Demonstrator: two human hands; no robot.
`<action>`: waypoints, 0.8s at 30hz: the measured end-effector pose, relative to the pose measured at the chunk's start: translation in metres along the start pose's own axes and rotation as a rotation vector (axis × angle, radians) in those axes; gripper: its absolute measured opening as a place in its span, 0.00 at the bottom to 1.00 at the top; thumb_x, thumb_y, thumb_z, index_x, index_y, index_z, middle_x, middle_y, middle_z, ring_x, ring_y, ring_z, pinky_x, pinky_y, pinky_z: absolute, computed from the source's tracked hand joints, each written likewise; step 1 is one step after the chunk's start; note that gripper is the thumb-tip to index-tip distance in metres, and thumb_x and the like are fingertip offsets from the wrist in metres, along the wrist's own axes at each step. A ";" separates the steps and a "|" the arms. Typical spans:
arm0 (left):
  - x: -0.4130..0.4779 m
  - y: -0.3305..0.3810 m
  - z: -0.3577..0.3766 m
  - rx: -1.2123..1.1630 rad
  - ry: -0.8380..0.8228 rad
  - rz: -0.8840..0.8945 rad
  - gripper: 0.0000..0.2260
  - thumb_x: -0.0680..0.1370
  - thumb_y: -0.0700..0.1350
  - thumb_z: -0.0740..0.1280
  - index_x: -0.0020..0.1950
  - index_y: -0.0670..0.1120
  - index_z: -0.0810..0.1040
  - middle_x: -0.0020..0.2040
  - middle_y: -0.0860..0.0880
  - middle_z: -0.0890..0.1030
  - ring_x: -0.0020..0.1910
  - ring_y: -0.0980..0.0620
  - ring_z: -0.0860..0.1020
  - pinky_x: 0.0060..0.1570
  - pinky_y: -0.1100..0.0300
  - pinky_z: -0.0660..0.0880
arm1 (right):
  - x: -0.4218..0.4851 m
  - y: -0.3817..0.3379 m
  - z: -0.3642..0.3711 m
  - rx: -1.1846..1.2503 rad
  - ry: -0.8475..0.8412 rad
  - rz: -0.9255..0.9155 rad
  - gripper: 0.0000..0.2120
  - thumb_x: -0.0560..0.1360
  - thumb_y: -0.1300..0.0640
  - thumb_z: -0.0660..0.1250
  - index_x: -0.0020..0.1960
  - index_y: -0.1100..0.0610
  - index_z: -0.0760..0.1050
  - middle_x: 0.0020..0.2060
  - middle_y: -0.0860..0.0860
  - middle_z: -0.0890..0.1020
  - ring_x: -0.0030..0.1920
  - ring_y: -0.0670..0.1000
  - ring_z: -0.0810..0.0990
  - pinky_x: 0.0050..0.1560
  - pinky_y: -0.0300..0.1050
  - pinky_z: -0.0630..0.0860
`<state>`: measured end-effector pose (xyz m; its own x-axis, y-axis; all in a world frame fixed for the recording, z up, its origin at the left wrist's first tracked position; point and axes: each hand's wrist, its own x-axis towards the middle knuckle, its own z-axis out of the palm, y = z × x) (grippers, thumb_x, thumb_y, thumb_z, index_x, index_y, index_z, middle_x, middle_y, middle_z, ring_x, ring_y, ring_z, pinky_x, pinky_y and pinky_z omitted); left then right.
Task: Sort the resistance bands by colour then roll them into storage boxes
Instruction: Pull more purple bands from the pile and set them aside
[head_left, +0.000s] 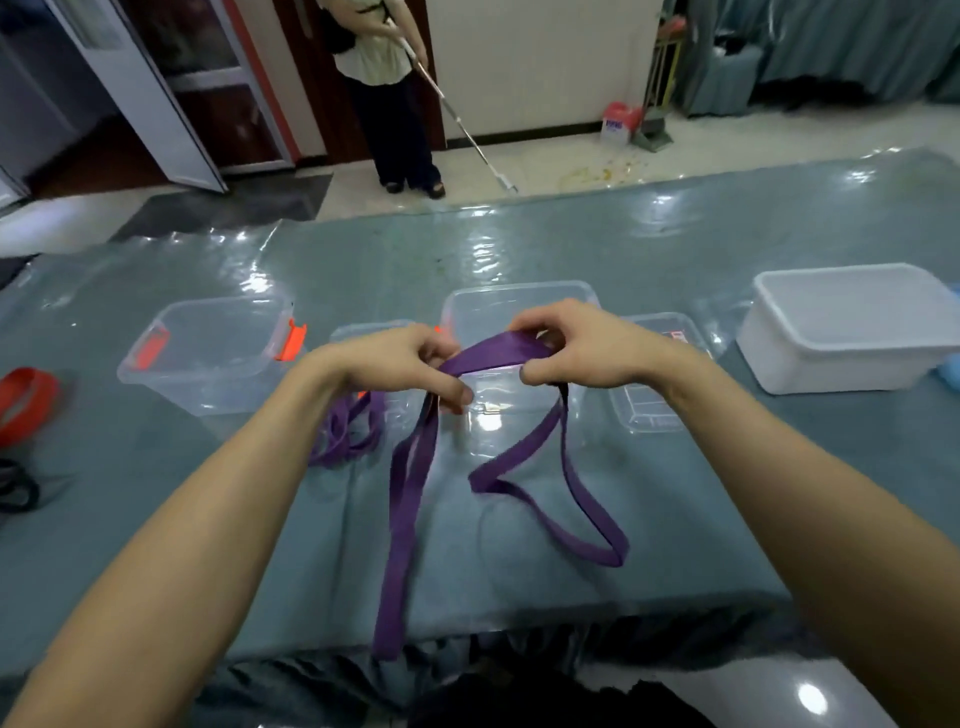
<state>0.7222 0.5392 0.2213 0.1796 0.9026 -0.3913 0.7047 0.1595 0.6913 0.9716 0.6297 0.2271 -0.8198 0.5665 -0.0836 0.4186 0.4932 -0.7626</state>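
Pinching left hand (410, 364): fingers curled on flat purple elastic resistance band (493, 355), frame centre.
Right hand (576, 345): fingers curled, pinching the same band.

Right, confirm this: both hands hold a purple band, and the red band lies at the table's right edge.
Wrong side. The head view shows the red band at the left edge of the table, not the right. The left hand and right hand do both hold a purple band.

left grip (410, 364): curled, pinching | right grip (576, 345): curled, pinching
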 end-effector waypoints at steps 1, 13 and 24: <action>0.004 -0.001 0.006 -0.079 0.001 0.044 0.15 0.73 0.50 0.81 0.51 0.43 0.84 0.41 0.44 0.86 0.42 0.44 0.86 0.54 0.48 0.81 | -0.005 0.004 -0.003 -0.031 0.011 0.008 0.12 0.72 0.59 0.74 0.56 0.53 0.83 0.42 0.52 0.85 0.39 0.48 0.80 0.49 0.54 0.81; 0.029 0.121 0.004 -0.413 0.262 0.349 0.14 0.73 0.53 0.81 0.38 0.50 0.78 0.31 0.50 0.63 0.27 0.54 0.61 0.29 0.63 0.61 | -0.048 0.062 -0.077 0.033 0.152 -0.015 0.16 0.70 0.49 0.74 0.57 0.48 0.83 0.46 0.52 0.87 0.47 0.53 0.87 0.58 0.57 0.84; 0.099 0.244 0.062 -0.399 0.506 0.413 0.10 0.81 0.49 0.73 0.43 0.45 0.81 0.32 0.46 0.72 0.29 0.48 0.70 0.34 0.54 0.71 | -0.097 0.162 -0.112 0.334 0.260 -0.026 0.10 0.80 0.63 0.68 0.59 0.58 0.82 0.52 0.49 0.88 0.53 0.46 0.87 0.62 0.44 0.79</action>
<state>0.9546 0.6429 0.3140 -0.0290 0.9782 0.2057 0.3305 -0.1848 0.9256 1.1633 0.7285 0.1831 -0.6843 0.7258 0.0704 0.2142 0.2923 -0.9320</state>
